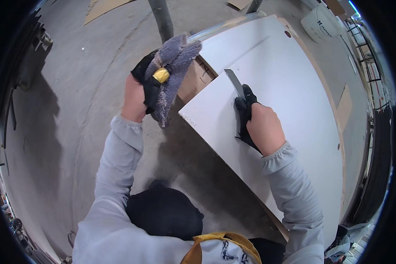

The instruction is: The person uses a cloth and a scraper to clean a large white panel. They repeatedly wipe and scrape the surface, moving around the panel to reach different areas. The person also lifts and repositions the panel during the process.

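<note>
Metal scraper blade (234, 82) in my right hand (256, 123), fist closed round its handle, blade tip flat on the white panel (290, 101) near its upper left edge. That hand wears a black fingerless glove, grey sleeve at the wrist. The white panel lies tilted across a second white board (251, 39) beneath it, corner of the top one pointing toward me and overhanging the floor. Brown edge runs along the right side of the boards.

My left hand (138, 90) is up and off the panel, to its left, fingers clamped on a grey-purple rag (174, 66) bunched around a small container with a yellow cap (161, 75); cap pokes out between rag and glove. Rag hangs down past my palm.

Bare brown wood patch (197, 79) shows just beside the rag, between the boards. Grey concrete floor (75, 110) under everything. A dark pole (162, 20) stands behind the rag. White bucket (323, 22) far upper right. My dark knee (165, 211) shows at the bottom.
</note>
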Available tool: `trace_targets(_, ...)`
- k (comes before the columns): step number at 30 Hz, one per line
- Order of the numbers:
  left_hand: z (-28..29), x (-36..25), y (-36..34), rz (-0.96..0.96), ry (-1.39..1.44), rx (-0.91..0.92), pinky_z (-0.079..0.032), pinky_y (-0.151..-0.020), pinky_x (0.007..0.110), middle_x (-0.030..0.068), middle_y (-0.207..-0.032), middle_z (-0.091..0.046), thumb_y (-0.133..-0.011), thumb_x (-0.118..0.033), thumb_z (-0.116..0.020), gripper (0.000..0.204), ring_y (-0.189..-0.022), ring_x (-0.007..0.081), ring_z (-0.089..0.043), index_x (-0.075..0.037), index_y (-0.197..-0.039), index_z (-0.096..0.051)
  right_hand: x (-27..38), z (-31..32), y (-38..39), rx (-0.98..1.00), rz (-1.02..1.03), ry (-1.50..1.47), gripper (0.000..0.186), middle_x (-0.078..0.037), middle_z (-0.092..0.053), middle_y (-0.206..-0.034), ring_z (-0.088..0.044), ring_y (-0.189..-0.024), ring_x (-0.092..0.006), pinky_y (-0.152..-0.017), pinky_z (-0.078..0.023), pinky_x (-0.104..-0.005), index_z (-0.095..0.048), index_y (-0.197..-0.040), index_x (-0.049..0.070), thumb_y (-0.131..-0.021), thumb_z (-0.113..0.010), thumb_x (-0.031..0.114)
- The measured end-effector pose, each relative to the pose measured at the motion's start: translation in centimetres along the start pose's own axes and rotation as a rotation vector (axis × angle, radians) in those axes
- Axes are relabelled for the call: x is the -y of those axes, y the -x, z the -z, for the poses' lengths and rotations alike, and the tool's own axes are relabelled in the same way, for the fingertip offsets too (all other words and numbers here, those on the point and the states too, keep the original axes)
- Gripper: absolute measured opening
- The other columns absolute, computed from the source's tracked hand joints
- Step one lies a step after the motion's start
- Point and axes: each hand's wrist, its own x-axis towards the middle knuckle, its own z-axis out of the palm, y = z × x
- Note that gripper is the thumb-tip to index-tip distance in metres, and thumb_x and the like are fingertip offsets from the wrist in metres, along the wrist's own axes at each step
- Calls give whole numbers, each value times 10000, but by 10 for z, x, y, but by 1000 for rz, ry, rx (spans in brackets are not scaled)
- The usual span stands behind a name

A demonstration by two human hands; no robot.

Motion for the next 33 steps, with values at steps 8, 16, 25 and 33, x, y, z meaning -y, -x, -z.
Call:
trace_targets(8,-9,5,-24,-93,-71,45,-462,-829,253,37,-1050,-626,-810,-7,-597,388,-918,112,-572,6,-1195,-553,7,-2,5,44,36,38,57,-220,-603,-735,-595,-691,-402,-626,-484,-474,-546,-745,-19,-765,-508,17)
trace_targets(16,-55,-18,-103,-231,-133,285,-471,-745,248,25,-881,-647,-806,-63,-618,279,-828,103,-574,27,-1071,-619,26,-12,25,108,172,-54,51,-215,-597,-733,-588,-710,-395,-647,-475,-470,-556,-723,-9,-720,-511,15)
trace_targets(25,-162,50,-172,-356,-854,721,-465,-787,389,245,-946,-620,-795,-138,-579,223,-924,371,-596,39,-928,-606,-17,11,64,284,233,-347,271,-191,-609,-731,-591,-644,-365,-603,-472,-424,-588,-951,24,-682,-604,44)
trace_targets(33,-77,37,-71,-708,-835,1109,-459,-681,428,146,-774,-603,-709,-184,-655,138,-748,356,-575,-86,-796,-612,-55,34,116,113,57,-627,494,-118,-641,-774,-568,-561,-156,-548,-460,-262,-471,-1306,59,-844,-640,108)
